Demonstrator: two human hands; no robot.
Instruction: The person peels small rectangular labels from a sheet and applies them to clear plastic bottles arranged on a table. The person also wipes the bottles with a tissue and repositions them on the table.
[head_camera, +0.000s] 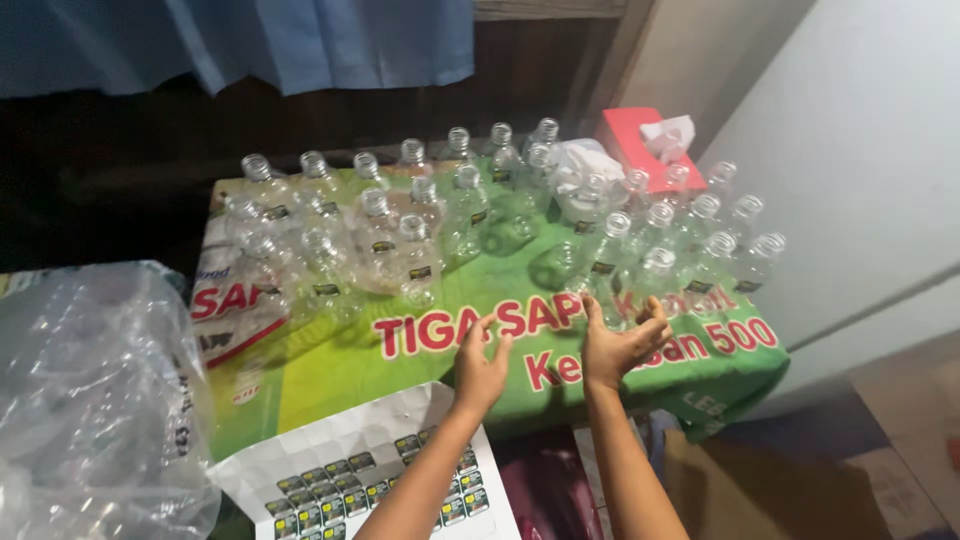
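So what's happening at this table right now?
A person's left hand and right hand hover open over a green printed cloth, holding nothing. Many clear, capless plastic bottles stand on it. A sticker sheet lies at the near edge; a clear plastic bag sits left.

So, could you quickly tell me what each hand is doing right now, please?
Left hand: open, empty, raised over the green cloth.
Right hand: open, holding nothing, just short of the clear bottles.
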